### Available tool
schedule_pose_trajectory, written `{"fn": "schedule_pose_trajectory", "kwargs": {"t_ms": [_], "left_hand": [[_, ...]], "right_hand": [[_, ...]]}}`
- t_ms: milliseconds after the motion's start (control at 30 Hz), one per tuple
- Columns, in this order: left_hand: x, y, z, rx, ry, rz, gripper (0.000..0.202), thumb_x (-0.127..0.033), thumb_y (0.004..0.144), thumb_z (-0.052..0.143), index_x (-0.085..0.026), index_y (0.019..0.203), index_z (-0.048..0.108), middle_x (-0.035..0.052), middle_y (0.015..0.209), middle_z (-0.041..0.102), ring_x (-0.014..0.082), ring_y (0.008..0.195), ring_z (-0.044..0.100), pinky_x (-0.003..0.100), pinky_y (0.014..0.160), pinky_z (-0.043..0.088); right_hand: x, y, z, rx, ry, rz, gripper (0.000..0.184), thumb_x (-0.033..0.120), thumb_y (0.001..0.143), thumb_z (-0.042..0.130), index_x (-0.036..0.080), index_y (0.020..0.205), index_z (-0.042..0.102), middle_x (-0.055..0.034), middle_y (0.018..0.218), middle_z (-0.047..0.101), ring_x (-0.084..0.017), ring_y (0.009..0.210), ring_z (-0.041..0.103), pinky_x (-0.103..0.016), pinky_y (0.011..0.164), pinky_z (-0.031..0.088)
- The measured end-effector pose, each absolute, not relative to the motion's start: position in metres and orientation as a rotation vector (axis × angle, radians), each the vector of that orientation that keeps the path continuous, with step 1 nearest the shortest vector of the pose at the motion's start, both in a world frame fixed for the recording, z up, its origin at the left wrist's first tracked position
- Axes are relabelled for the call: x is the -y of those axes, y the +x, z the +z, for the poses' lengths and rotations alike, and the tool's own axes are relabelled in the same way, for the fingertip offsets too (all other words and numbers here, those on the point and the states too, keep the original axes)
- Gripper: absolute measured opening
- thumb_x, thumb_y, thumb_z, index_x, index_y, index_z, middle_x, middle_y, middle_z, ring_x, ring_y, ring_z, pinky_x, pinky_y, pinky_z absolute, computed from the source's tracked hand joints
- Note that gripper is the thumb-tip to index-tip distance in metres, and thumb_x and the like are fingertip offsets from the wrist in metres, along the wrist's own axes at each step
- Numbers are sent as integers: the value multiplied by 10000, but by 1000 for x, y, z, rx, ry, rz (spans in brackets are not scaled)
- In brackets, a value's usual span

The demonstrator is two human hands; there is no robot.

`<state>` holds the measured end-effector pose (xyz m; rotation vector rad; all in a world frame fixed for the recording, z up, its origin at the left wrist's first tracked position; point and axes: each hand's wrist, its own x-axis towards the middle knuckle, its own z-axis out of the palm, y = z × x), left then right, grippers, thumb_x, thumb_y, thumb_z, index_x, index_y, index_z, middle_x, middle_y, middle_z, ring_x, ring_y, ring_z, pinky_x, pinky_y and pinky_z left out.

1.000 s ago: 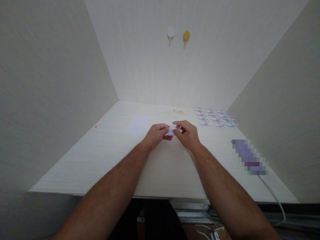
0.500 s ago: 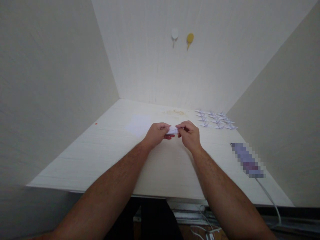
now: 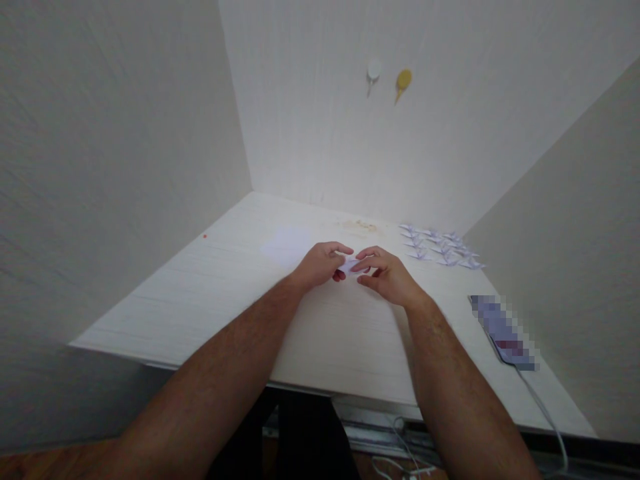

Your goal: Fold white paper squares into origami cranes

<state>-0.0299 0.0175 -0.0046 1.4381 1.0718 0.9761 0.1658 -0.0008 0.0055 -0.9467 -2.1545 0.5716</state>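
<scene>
Your left hand [image 3: 320, 263] curls its fingers shut on the small folded paper [image 3: 349, 266], held just above the middle of the table [image 3: 225, 300]. Your right hand [image 3: 387, 277] touches the paper's right end with loosely extended fingers; whether they grip it cannot be determined. Bare tabletop runs to the near edge. Paper cranes [image 3: 440, 244] lie rear right, a flat sheet [image 3: 287, 243] just left.

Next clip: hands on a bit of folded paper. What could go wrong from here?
1. The small folded paper sits only at the fingertips of the left hand and right hand, so it might slip or crease crooked.
2. The paper cranes lie just right of the right hand; a sweep of that arm could scatter them.
3. The cable hangs off the table and could snag.
</scene>
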Motion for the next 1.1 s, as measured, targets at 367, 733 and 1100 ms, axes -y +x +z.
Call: {"fn": "schedule_pose_trajectory", "kwargs": {"t_ms": [367,733,1100], "left_hand": [[-19,-25,-11,-1097,1485,1040,179,-156,762,569,-116,880,697,70,662,690,152,517,645,236,466,508],[-18,-27,-5,-1070,1370,1021,158,-152,794,581,-102,922,660,74,728,686,173,584,689,242,513,545],[-16,-26,-3,-973,1260,1060,181,-172,773,625,-103,936,664,81,729,703,191,611,701,284,565,577]], "right_hand": [[-4,162,-6,2234,-1008,363,118,157,772,680,254,813,733,-39,1028,635,-135,821,612,-266,677,483],[-5,161,-3,1895,-1223,547,109,281,756,672,178,748,706,-21,668,685,-122,579,577,-240,547,435],[-6,154,-4,1562,-1132,900,209,243,660,705,184,825,591,14,612,657,-120,495,589,-216,459,433]]}}
